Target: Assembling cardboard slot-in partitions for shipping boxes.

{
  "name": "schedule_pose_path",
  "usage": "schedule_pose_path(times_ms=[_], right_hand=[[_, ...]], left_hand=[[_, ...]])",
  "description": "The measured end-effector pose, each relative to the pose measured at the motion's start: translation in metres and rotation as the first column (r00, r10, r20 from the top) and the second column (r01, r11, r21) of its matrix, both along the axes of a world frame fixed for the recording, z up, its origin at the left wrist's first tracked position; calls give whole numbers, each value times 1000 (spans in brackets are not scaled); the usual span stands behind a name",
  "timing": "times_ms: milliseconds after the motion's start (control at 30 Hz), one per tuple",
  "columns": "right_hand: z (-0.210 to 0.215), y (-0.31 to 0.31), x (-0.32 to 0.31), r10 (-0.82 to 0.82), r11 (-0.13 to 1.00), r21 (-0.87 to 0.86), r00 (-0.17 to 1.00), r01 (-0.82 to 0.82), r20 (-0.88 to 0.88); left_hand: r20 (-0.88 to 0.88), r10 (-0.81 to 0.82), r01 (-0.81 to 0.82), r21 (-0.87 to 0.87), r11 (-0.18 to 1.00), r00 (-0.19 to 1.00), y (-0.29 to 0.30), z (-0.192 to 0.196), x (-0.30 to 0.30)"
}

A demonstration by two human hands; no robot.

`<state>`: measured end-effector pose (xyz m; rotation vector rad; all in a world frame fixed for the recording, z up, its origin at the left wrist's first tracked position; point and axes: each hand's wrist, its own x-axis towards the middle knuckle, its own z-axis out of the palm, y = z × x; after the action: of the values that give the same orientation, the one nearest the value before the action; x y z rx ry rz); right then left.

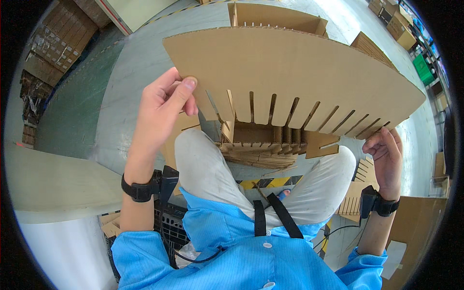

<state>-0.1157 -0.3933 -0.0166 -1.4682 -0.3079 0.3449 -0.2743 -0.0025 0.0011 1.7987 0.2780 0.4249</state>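
Observation:
A long slotted cardboard divider strip point(290, 63) spans the view in front of me, its row of slots along the lower edge. My left hand point(169, 99) pinches its left end, thumb on the near face. At the lower right corner, my right hand point(385, 144) grips the strip between thumb and fingers. Below and behind the strip stands a partly assembled cardboard partition point(251, 133), with upright slotted pieces and open cells. One narrow upright piece point(229, 130) at its left reaches up by the strip's slots; whether it sits in a slot I cannot tell.
Flat cardboard sheets point(261, 158) are stacked under the partition between my knees. More slotted pieces point(350, 198) lie by my right knee. A cardboard box point(415, 237) stands at the lower right, a black plastic crate point(173, 227) at the lower left. Stacked cartons point(63, 36) stand at the far left.

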Motion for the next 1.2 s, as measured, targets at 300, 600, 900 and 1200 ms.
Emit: schedule_pose_path(times_ms=[300, 600, 900, 1200], right_hand=[[0, 3, -1, 9, 999, -46, 1000, -10, -27], [-5, 0, -1, 12, 999, -45, 1000, -13, -22], [-4, 0, -3, 13, 998, -63, 999, -15, -35], [-3, 2, -4, -24, 997, -69, 999, 21, -42]], left_hand=[[-208, -128, 124, -32, 992, 970, 4, -17, -8], [-249, -120, 127, 12, 992, 961, 5, -21, -8], [-313, -159, 166, -5, 986, 936, 11, -28, -9], [-303, -171, 182, 8, 983, 938, 10, -28, -10]])
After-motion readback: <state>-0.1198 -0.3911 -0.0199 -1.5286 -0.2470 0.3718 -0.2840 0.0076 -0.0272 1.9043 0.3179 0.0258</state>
